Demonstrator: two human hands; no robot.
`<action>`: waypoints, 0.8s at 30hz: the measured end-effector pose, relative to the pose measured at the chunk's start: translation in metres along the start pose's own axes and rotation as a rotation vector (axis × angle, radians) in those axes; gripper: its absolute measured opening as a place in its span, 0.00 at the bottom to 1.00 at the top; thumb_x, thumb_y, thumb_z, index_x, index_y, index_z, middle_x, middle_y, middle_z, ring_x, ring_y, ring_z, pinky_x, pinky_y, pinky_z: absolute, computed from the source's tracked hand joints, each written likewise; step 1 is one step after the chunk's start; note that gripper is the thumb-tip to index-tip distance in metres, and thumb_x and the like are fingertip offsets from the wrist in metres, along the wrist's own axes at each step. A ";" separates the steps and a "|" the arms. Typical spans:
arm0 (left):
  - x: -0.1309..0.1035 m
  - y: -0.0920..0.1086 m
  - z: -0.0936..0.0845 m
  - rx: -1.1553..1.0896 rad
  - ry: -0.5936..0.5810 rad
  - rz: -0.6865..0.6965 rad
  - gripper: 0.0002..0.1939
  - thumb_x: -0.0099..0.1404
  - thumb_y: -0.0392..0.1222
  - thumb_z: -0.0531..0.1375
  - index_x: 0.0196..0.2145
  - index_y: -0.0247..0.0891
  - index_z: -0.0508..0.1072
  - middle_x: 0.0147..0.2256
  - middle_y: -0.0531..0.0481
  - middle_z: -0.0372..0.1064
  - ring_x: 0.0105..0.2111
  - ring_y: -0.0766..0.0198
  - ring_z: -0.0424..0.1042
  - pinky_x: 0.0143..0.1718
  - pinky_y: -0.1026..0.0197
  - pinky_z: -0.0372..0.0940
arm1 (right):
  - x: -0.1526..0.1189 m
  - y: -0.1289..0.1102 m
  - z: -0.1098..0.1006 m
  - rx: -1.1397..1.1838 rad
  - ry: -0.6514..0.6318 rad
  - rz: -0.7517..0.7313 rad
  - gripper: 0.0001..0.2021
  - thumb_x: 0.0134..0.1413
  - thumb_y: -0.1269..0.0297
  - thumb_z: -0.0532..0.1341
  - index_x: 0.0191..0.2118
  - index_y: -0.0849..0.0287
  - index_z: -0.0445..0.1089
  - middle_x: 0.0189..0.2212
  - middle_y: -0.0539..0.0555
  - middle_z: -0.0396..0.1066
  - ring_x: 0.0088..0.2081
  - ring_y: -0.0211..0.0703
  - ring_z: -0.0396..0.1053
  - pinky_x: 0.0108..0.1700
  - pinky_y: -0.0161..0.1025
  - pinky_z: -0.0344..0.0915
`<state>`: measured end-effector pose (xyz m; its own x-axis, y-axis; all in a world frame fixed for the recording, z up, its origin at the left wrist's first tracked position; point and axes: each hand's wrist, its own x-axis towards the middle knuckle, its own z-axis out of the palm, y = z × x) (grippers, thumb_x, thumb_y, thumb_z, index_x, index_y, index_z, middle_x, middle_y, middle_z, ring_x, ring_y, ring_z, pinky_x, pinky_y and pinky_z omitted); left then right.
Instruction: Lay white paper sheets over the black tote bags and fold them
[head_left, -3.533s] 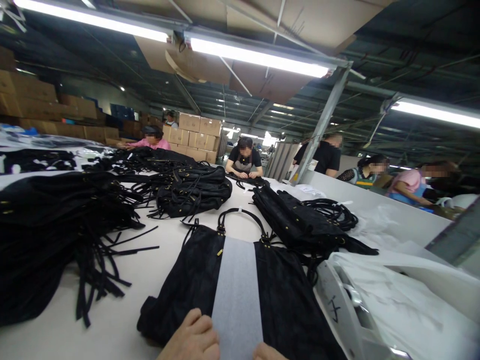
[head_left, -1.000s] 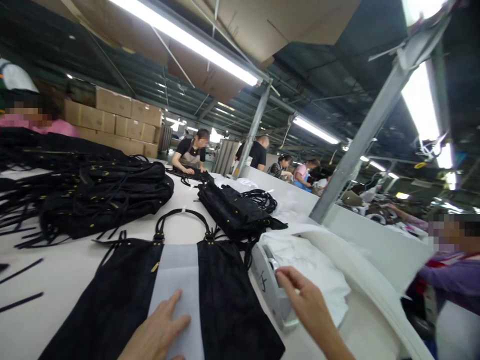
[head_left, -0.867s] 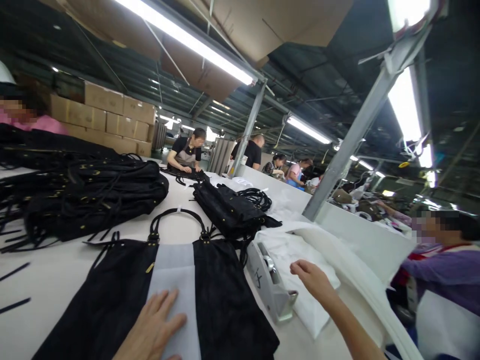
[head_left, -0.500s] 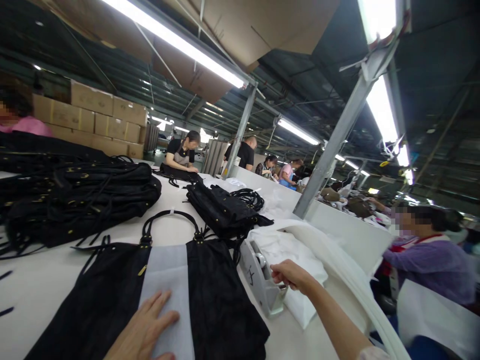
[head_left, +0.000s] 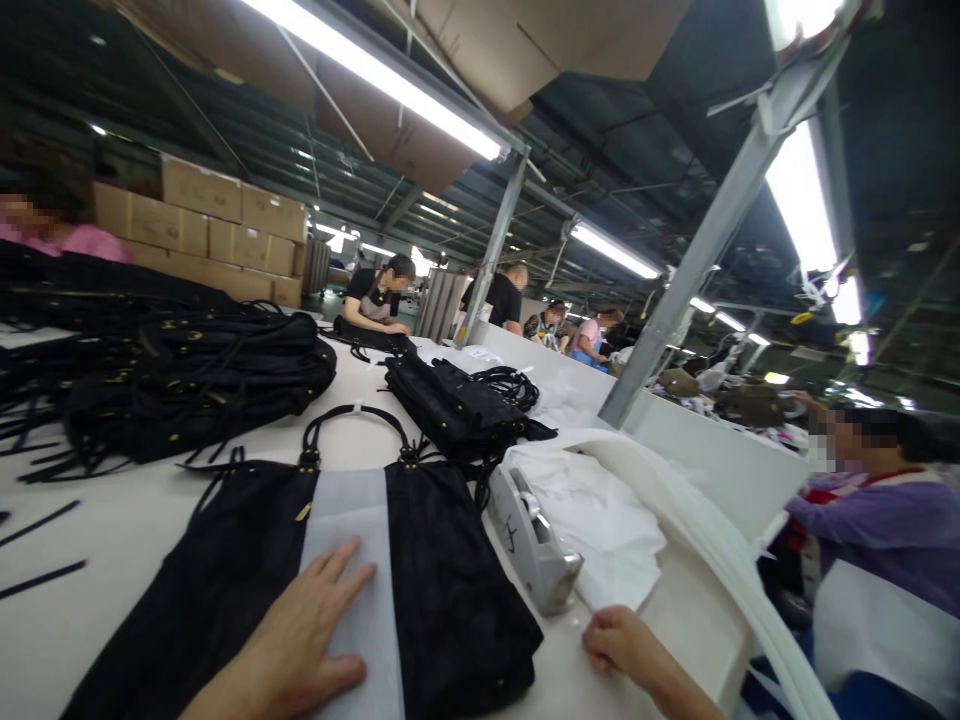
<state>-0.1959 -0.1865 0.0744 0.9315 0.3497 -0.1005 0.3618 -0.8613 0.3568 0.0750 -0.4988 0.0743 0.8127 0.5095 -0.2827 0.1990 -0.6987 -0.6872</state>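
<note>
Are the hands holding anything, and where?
The left hand lies flat on the white paper strip across the black bag, pressing, not gripping. The right hand is closed by the tape dispenser; its contents cannot be told.

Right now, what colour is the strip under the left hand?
White, on the strip across the black bag, in the head view.

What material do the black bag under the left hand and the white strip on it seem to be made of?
Black bag: looks like suede or a napped fabric, matte, without shine. White strip: probably thin tissue paper or non-woven sheet, pale, flat and slightly translucent. The left hand presses it flat.
</note>
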 end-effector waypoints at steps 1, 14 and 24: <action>0.000 0.005 -0.006 0.002 -0.019 -0.013 0.43 0.50 0.43 0.66 0.64 0.38 0.61 0.68 0.37 0.42 0.66 0.43 0.47 0.65 0.45 0.48 | -0.003 -0.003 0.002 0.045 -0.038 -0.010 0.11 0.38 0.63 0.60 0.12 0.55 0.62 0.12 0.49 0.57 0.17 0.34 0.48 0.24 0.38 0.44; 0.021 0.007 -0.008 0.045 -0.036 -0.005 0.50 0.40 0.51 0.74 0.60 0.37 0.65 0.68 0.36 0.44 0.62 0.32 0.53 0.58 0.34 0.55 | 0.044 -0.219 0.149 0.349 -0.617 -0.087 0.09 0.40 0.62 0.63 0.27 0.60 0.64 0.25 0.49 0.69 0.18 0.27 0.49 0.21 0.31 0.37; 0.034 0.002 0.003 0.165 0.028 0.075 0.17 0.61 0.36 0.58 0.49 0.38 0.72 0.67 0.41 0.50 0.52 0.37 0.64 0.44 0.38 0.65 | 0.105 -0.200 0.192 0.322 -0.441 -0.290 0.11 0.45 0.56 0.61 0.28 0.60 0.65 0.23 0.48 0.68 0.20 0.29 0.49 0.21 0.32 0.40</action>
<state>-0.1630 -0.1776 0.0685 0.9554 0.2906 -0.0529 0.2952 -0.9333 0.2045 0.0151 -0.2091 0.0537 0.4338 0.8637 -0.2565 0.1469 -0.3487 -0.9257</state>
